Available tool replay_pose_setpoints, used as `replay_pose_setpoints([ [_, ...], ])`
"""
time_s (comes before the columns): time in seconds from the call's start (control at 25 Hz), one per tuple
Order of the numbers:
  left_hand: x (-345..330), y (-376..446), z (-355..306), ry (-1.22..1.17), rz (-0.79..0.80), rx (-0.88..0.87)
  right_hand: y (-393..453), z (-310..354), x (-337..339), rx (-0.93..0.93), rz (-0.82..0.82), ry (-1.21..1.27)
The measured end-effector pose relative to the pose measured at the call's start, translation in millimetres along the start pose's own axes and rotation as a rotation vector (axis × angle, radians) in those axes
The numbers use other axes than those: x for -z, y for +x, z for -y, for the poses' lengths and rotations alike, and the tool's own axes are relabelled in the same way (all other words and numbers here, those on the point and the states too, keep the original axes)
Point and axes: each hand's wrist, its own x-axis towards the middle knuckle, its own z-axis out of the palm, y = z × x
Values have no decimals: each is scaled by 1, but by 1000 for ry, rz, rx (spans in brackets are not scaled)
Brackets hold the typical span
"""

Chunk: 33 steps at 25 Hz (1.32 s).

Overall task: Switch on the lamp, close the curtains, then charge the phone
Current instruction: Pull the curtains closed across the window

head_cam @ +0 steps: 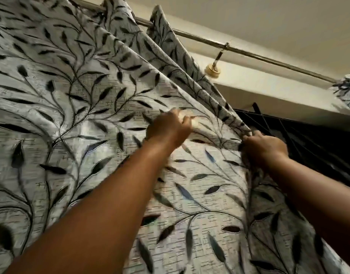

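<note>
I see the curtain (87,107) hanging from the rod (249,51), which serves as the landmark. The fabric is bunched in folds below the left part of the rod. Below the rod's right part the dark window (312,139) is uncovered, and a second curtain (346,89) sits at the rod's far right end.

The right hand (266,148) pinches the leading edge of the curtain well below the rod; this grip suits drawing the panel along. The left hand (169,129) lies against the fabric face with fingers curled; blur prevents me from telling whether it holds a fold.

I judge the curtain-closing step to be under way. Neither lamp nor phone is in view.
</note>
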Motion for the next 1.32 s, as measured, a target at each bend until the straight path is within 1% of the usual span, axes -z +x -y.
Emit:
replay_pose_setpoints([
  [0.08, -3, 6, 9, 16, -10, -17, 3, -24, -13, -49, -9, -7],
  [0.16, -10, 7, 8, 22, 10, -41, 7, -61, -22, -129, 46, -41],
  [0.2, -15, 6, 6, 12, 10, -65, 8, -83, -25, -208, 75, -25],
  [0.32, -31, -7, -2, -16, 6, -139, 4, -157, -33, -525, 185, 28],
  [0.36, -36, -11, -4, -9, 16, -162, -1, -175, -34, -574, 217, 35],
  [0.4, -41, -15, -6, 1, 32, -173, -7, -185, -34, -597, 238, 43],
  [0.48, -44, -22, -9, 29, 46, -177, -19, -185, -33, -587, 262, 24],
  [0.6, -38, -25, -11, 105, 46, -192, -35, -158, -28, -604, 328, 40],
  [0.72, -17, -20, -5, 209, 63, -192, -47, -128, -26, -565, 408, 136],
  [0.8, 1, -17, 2, 274, 22, -198, -47, -105, -20, -606, 457, 182],
  [0.84, 11, -14, 5, 289, -18, -193, -45, -91, -13, -650, 451, 234],
  [0.88, 22, -11, 7, 297, -67, -179, -42, -75, -5, -682, 405, 308],
  [0.92, 34, -7, 9, 307, -115, -161, -39, -58, 6, -672, 342, 404],
  [1.0, 60, -1, 18, 347, -165, -132, -33, -16, 25, -524, 196, 512],
  [1.08, 86, 8, 28, 414, -154, -124, -32, 32, 51, -347, 95, 594],
  [1.16, 111, 15, 45, 492, -117, -114, -35, 82, 85, -218, 61, 703],
  [1.24, 136, 15, 59, 548, -87, -100, -39, 125, 119, -145, 57, 793],
  [1.32, 169, 7, 78, 586, -77, -104, -44, 169, 155, -80, 73, 818],
])
